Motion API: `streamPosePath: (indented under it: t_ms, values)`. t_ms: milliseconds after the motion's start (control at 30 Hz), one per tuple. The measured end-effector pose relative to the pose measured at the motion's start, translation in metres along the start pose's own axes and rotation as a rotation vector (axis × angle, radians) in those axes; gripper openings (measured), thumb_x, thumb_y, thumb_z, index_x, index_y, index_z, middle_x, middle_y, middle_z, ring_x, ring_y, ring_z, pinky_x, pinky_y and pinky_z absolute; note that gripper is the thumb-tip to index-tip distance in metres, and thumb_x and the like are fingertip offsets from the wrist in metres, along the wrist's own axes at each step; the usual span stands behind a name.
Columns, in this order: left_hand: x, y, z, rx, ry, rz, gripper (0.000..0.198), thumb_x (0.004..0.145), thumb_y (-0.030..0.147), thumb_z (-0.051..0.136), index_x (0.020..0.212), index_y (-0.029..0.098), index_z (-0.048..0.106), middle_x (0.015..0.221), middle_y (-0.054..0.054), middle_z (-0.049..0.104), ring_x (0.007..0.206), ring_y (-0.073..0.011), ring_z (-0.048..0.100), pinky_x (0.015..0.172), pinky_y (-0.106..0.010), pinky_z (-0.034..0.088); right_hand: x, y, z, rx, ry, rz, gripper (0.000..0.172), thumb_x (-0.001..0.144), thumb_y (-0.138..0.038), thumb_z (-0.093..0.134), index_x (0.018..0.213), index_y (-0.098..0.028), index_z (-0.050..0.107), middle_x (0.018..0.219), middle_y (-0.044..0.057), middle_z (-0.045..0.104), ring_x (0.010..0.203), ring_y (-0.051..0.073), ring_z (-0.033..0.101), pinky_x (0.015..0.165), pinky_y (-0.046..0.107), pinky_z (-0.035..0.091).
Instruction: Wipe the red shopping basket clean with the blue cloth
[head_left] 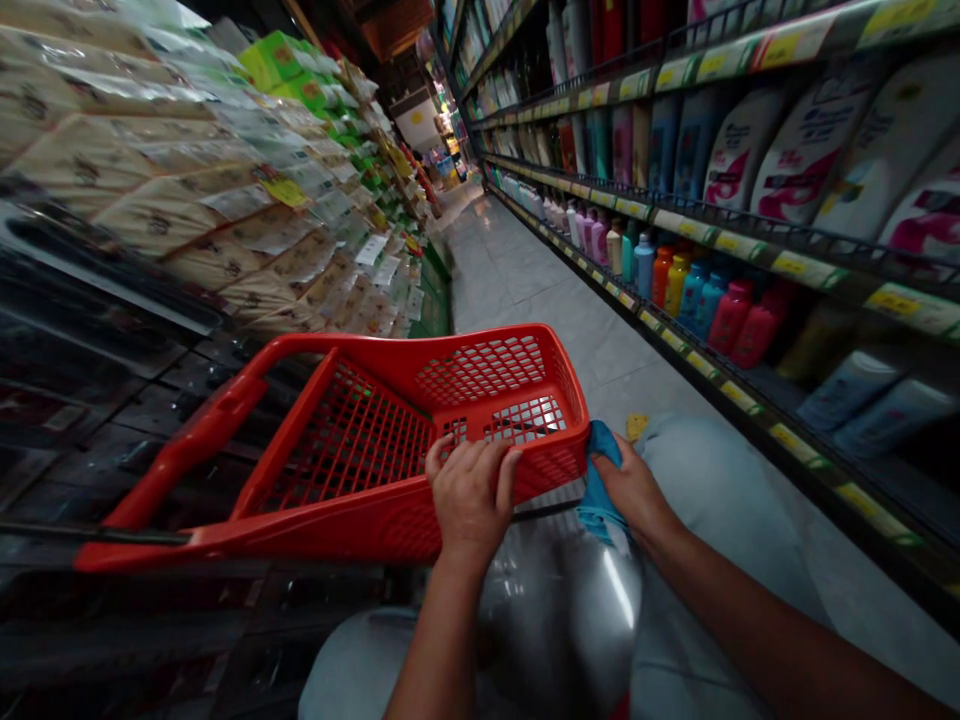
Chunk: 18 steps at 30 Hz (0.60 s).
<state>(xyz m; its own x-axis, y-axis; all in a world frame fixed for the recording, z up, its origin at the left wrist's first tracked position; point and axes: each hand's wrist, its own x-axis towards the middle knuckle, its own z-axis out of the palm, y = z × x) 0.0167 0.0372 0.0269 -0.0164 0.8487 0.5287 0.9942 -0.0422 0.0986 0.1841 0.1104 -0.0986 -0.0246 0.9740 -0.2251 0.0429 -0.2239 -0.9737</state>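
A red plastic shopping basket cart (405,520) with lattice sides stands in front of me, its handle end toward the left. My left hand (472,490) is closed over the near rim, fingers curled to the inside. At the basket's right-hand corner, my right hand (630,490) grips a blue cloth (600,485). Part of that cloth presses against the outer red wall, and its lower end hangs down. The fingertips of my right hand are partly hidden by the cloth. Inside, a slanted red lattice panel (352,430) shows, along with the perforated bottom.
On the right, shelves (720,240) hold shampoo bottles (810,150) and small colourful bottles (701,290). Stacked packs in clear wrap (187,190) rise on the left. A tiled aisle floor (510,260) runs ahead. My knees (720,520) are bent close to the cart.
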Motion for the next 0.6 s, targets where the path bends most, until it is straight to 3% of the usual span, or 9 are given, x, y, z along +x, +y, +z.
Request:
streamPosePath:
  t_ms: [167, 300, 367, 433, 500, 600]
  values:
    - [-0.003, 0.003, -0.015, -0.001, -0.047, -0.032, 0.030, 0.100, 0.036, 0.050, 0.078, 0.023, 0.064, 0.072, 0.003, 0.069, 0.075, -0.0166, 0.063, 0.102, -0.042, 0.032, -0.006, -0.031, -0.009, -0.076, 0.042, -0.194, 0.062, 0.083, -0.039, 0.053, 0.141, -0.017, 0.056, 0.140, 0.012, 0.064, 0.131, 0.028, 0.059, 0.114, 0.045, 0.044]
    - [-0.012, 0.040, -0.003, -0.029, -0.127, -0.016, 0.021, 0.098, 0.038, 0.054, 0.088, 0.024, 0.064, 0.080, 0.002, 0.070, 0.082, -0.0178, 0.062, 0.103, -0.041, 0.032, -0.022, -0.028, -0.002, -0.098, 0.002, -0.330, 0.063, 0.084, -0.029, 0.051, 0.146, -0.020, 0.050, 0.147, 0.011, 0.058, 0.138, 0.025, 0.053, 0.118, 0.044, 0.040]
    - [-0.019, 0.061, 0.010, -0.001, -0.117, -0.002, 0.018, 0.099, 0.036, 0.051, 0.098, 0.023, 0.064, 0.086, -0.001, 0.070, 0.088, -0.0207, 0.061, 0.105, -0.042, 0.032, -0.033, -0.012, 0.004, -0.094, -0.034, -0.317, 0.062, 0.085, -0.028, 0.052, 0.147, -0.021, 0.049, 0.144, 0.011, 0.061, 0.135, 0.025, 0.055, 0.117, 0.046, 0.042]
    - [-0.026, 0.075, 0.020, 0.070, -0.004, -0.049, 0.020, 0.100, 0.033, 0.046, 0.095, 0.021, 0.061, 0.082, -0.004, 0.067, 0.086, -0.0232, 0.059, 0.102, -0.044, 0.033, -0.040, 0.004, 0.009, -0.073, -0.075, -0.278, 0.059, 0.086, -0.028, 0.052, 0.145, -0.022, 0.051, 0.139, 0.011, 0.065, 0.131, 0.026, 0.060, 0.114, 0.047, 0.046]
    - [-0.032, 0.078, 0.023, 0.088, 0.049, -0.063, 0.021, 0.100, 0.029, 0.044, 0.085, 0.022, 0.057, 0.074, -0.002, 0.063, 0.080, -0.0220, 0.056, 0.097, -0.042, 0.035, -0.039, 0.011, 0.011, -0.056, -0.110, -0.219, 0.055, 0.086, -0.027, 0.051, 0.140, -0.021, 0.056, 0.133, 0.010, 0.069, 0.125, 0.026, 0.064, 0.111, 0.047, 0.049]
    - [-0.039, 0.070, 0.012, 0.063, -0.001, -0.020, 0.021, 0.100, 0.025, 0.047, 0.080, 0.023, 0.054, 0.069, 0.001, 0.059, 0.074, -0.0188, 0.054, 0.090, -0.037, 0.035, -0.025, -0.003, 0.011, -0.069, -0.099, -0.141, 0.053, 0.084, -0.027, 0.050, 0.136, -0.021, 0.059, 0.127, 0.009, 0.072, 0.120, 0.026, 0.067, 0.109, 0.048, 0.051]
